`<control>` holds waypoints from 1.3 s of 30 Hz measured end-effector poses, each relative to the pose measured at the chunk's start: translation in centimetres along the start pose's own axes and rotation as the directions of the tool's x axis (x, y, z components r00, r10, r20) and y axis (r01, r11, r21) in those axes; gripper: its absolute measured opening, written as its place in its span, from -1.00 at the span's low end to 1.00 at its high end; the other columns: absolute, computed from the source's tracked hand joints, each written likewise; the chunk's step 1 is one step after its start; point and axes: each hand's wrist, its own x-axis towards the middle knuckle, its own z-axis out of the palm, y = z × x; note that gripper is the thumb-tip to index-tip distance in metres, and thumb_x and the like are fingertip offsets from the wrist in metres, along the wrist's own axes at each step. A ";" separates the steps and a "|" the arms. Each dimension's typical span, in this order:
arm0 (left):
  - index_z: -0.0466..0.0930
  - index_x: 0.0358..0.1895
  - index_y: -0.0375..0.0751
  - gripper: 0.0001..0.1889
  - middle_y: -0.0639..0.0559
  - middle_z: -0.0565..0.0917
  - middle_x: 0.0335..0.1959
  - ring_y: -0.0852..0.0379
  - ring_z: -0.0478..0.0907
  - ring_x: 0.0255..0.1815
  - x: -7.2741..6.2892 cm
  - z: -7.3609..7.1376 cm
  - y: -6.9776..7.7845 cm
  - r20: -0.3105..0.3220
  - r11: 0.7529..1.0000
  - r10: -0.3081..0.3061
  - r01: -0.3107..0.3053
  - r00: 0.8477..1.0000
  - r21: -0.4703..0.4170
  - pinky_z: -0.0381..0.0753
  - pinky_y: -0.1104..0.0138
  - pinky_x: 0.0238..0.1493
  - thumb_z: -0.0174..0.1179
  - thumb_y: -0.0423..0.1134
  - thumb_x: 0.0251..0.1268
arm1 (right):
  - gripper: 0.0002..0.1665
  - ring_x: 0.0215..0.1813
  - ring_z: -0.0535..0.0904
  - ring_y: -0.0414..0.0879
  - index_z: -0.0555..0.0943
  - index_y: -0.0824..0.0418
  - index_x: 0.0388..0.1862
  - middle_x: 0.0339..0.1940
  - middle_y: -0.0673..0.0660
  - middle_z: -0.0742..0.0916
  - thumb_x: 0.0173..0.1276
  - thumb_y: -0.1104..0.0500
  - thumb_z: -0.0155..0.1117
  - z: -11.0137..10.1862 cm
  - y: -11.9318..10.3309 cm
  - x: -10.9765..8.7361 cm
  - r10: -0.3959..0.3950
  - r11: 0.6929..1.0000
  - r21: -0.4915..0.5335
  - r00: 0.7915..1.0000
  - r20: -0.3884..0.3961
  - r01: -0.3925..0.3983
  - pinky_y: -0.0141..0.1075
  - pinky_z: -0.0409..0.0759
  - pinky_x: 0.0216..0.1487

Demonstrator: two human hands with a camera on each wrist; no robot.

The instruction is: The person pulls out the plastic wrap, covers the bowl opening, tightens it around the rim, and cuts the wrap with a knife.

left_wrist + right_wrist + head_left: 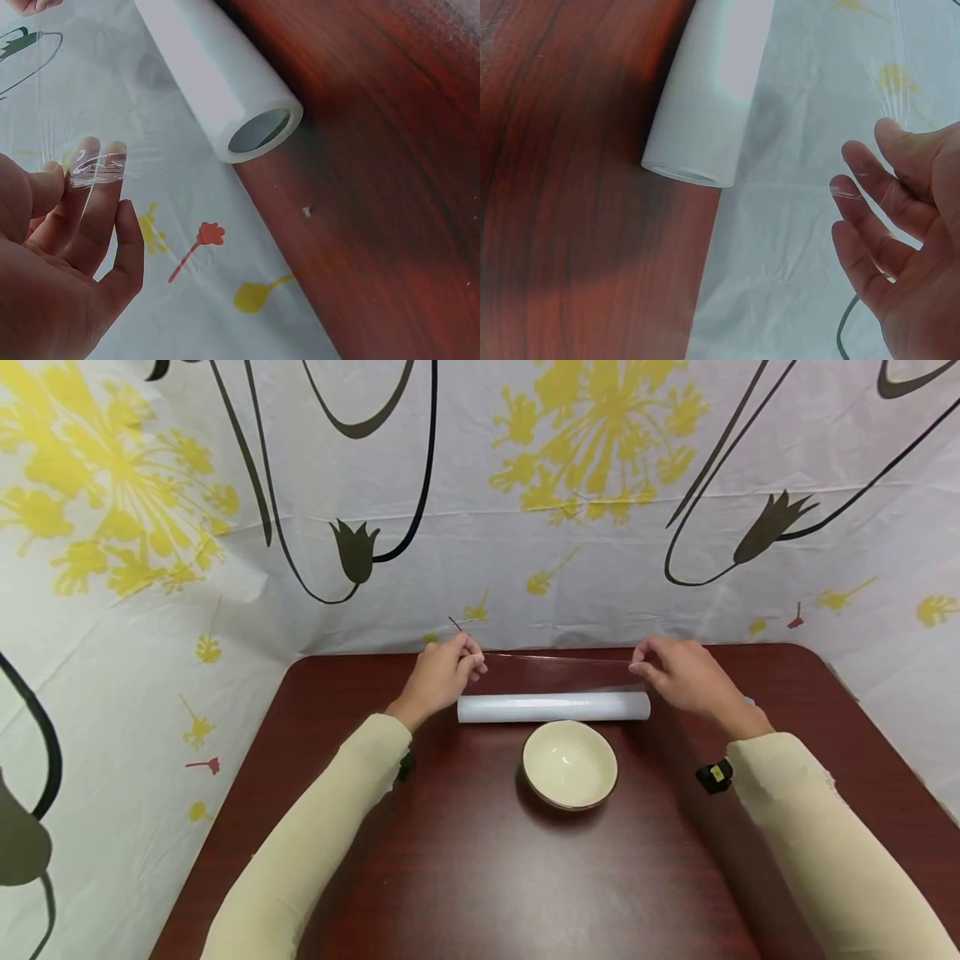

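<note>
A white roll of plastic wrap (pixel 553 707) lies crosswise on the table. From it a thin, clear sheet of plastic wrap (pixel 558 657) is stretched out on the far side of the roll. My left hand (pixel 447 668) pinches one corner of that sheet between thumb and fingers; the film bunches into creases at the fingertips (pixel 114 154) in the left wrist view. At the opposite corner, my right hand (pixel 686 675) pinches the film, which fans out in fine folds from the thumb in the right wrist view. A cream bowl (pixel 570 766) with a dark rim stands just in front of the roll.
The dark red wooden table (pixel 525 893) has rounded far corners. A white cloth (pixel 465 510) with yellow flowers and dark stems hangs behind and at the sides. A small pale speck (pixel 307 211) lies on the wood near the roll's left end.
</note>
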 end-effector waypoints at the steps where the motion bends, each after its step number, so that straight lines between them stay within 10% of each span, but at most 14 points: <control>1: 0.58 -0.07 -0.21 -0.87 -0.01 0.83 -0.16 0.07 0.80 -0.19 0.1 -0.1 0.1 -0.002 1.000 0.005 -0.005 1.000 0.002 0.80 0.27 -0.03 0.07 -0.36 0.79 | -0.88 -0.36 0.51 -0.04 0.66 0.21 -0.12 -0.36 0.03 0.72 0.64 0.19 0.42 -0.1 0.0 0.1 -0.006 1.000 -0.007 1.000 -0.007 0.006 -0.06 0.48 -0.23; 39: 0.61 -0.04 -0.29 -0.85 -0.09 0.83 -0.15 0.01 0.82 -0.13 2.3 -4.0 3.6 -0.075 0.997 0.074 -0.076 0.994 -0.030 0.81 0.20 0.02 0.03 -0.41 0.79 | -0.89 -0.32 0.55 0.00 0.66 0.23 -0.08 -0.30 0.14 0.75 0.68 0.20 0.37 -4.8 -1.9 1.3 0.029 0.999 0.025 0.995 -0.100 -0.027 -0.11 0.47 -0.25</control>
